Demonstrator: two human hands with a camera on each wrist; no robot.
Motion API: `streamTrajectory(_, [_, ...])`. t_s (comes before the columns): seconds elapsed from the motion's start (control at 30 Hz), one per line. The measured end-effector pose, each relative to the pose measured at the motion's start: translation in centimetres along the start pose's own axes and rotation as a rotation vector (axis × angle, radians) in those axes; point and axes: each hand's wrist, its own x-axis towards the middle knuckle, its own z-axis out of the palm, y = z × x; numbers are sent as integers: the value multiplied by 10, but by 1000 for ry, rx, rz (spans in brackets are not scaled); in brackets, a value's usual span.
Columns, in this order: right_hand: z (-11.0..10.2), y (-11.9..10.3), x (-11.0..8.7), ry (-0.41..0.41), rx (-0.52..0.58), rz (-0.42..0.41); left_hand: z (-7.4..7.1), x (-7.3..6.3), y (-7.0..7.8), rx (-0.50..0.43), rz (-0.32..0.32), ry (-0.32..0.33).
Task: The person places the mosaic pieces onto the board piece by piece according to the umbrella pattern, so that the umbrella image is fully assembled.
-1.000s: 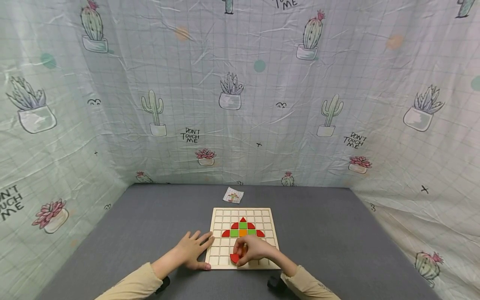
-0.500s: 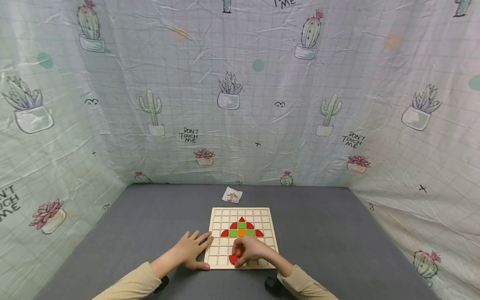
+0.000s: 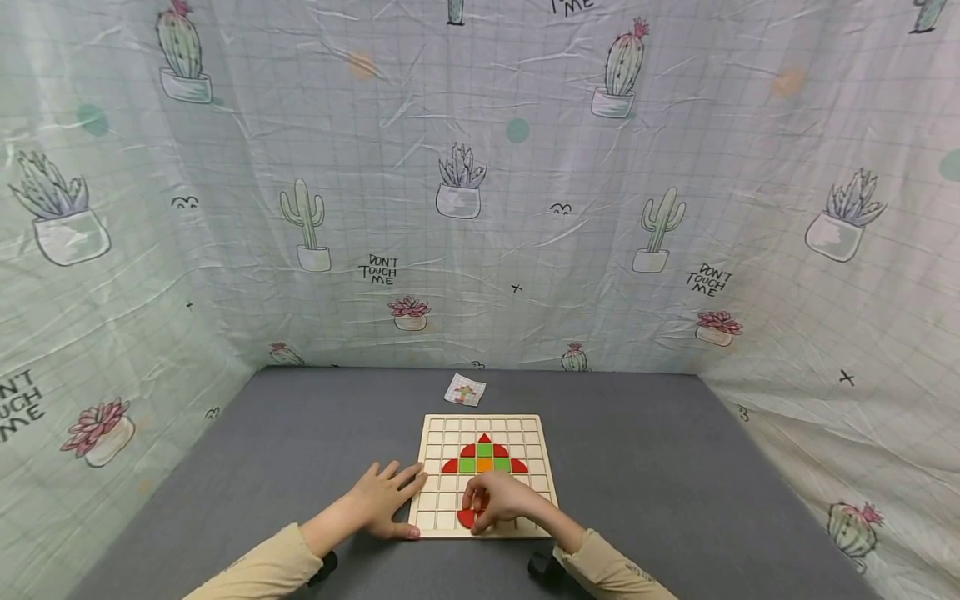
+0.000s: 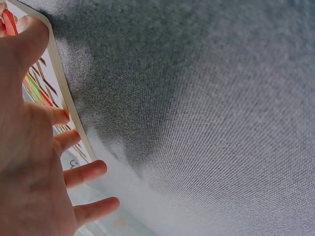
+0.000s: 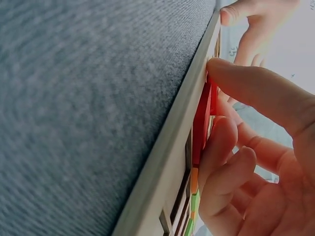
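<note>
A square wooden grid board [image 3: 538, 442] lies on the table, with red, green and orange pieces set in its cells. At its near row, the right hand [image 3: 506, 496] pinches a red rounded piece [image 3: 467, 519] between thumb and fingers. From the right wrist, that red piece [image 5: 201, 125] shows at the board's near rim, the thumb [image 5: 246, 81] at its end. The curled fingers cover some cells. With fingers spread, the left hand [image 3: 378, 500] rests at the board's left edge, its thumb at the near left corner. Its palm [image 4: 29, 162] shows in the left wrist view.
Behind the board lies a small printed card [image 3: 465, 390] with a coloured pattern. The grey table [image 3: 645, 475] reaches back to a hanging cactus-print cloth [image 3: 480, 275] that also covers both sides.
Very little differs. The right fingers have shifted slightly at the red piece, and the orange seen between them a second ago is now hidden. The left hand stays put.
</note>
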Motion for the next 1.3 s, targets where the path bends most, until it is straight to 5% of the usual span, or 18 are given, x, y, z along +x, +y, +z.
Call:
streamTrajectory(0.87, [-1,-13,8,58,-181,56,4,1,-1,-6,-10,-19])
streamTrajectory(1.13, [-13,4,-1,97,-142,4,1,2,-1,-47,4,-13])
streamTrajectory(1.3, [-32,25,-10,156,-116,-30,9,1,-8,-184,62,3])
